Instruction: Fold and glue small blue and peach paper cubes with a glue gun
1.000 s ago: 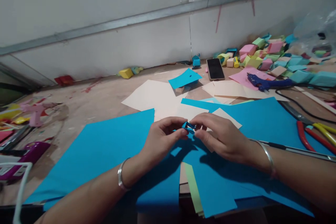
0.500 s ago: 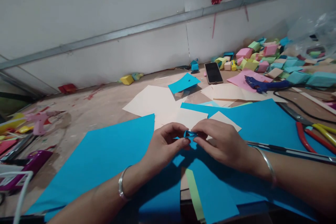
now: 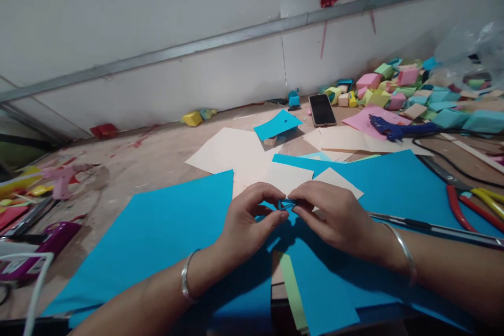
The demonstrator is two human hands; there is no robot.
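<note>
Between my hands is a small folded piece of blue paper (image 3: 287,203), bent into a narrow loop. My left hand (image 3: 252,220) pinches its left end between thumb and fingers. The right end is pinched by my right hand (image 3: 334,212), whose fingertips partly cover it. Both hands hover over large blue paper sheets, one on the left (image 3: 169,231) and one on the right (image 3: 397,189). Cream paper pieces (image 3: 291,176) lie just beyond my fingers. A light green strip (image 3: 292,291) shows below the hands.
At the right lie red-and-yellow-handled tools (image 3: 459,210), a pen-like rod (image 3: 425,227) and a blue glue gun (image 3: 401,128). Folded paper boxes (image 3: 397,89) pile up behind, near a phone (image 3: 322,110). A pink glue gun (image 3: 63,178) and purple tool (image 3: 51,252) are at left.
The loop of blue paper looks flatter between my fingertips. My left hand has shifted slightly right, and the whole view has moved a little.
</note>
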